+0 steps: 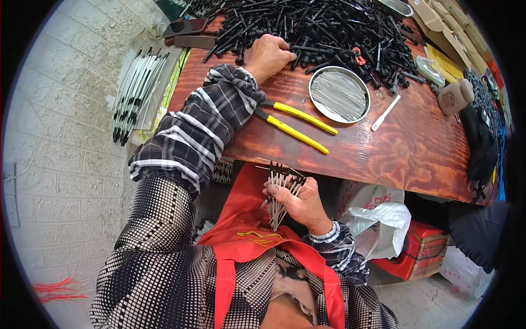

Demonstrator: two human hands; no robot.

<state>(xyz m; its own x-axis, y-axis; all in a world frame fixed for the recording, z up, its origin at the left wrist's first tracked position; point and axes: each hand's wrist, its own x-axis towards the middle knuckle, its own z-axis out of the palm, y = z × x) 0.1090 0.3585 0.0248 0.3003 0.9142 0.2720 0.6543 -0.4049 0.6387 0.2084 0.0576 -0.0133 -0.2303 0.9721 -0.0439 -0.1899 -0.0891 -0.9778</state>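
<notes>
**Spanning pile and lap: your hands sit well apart**

Here's your right hand [298, 202], wrapped firmly around a fanned bundle of slim whitish sticks with black ends [275, 208], thumb across the front, just off the near table edge above your red cloth apron [241, 233]. That bundle's long axis runs away from your body, black ends pointing up at the table, pale tails back at you.

Out to your left hand [268, 57], far forward, fingers bent at the near edge of a heap of black plastic rod-like pieces [323, 33]. Touching, it seems; whether anything is pinched, you can't tell from here. The heap lies straight ahead of the bundle, across the tabletop, and your left hand is clearly the nearer one. Its pieces cross every which way, no shared axis.

Between the hands, yellow-handled pliers [298, 136] slant, grips aimed right and towards you, head end hidden by your sleeve. Beyond them, right of your left hand, a round metal dish of thin silvery pins [341, 94] sits beside the heap.
</notes>
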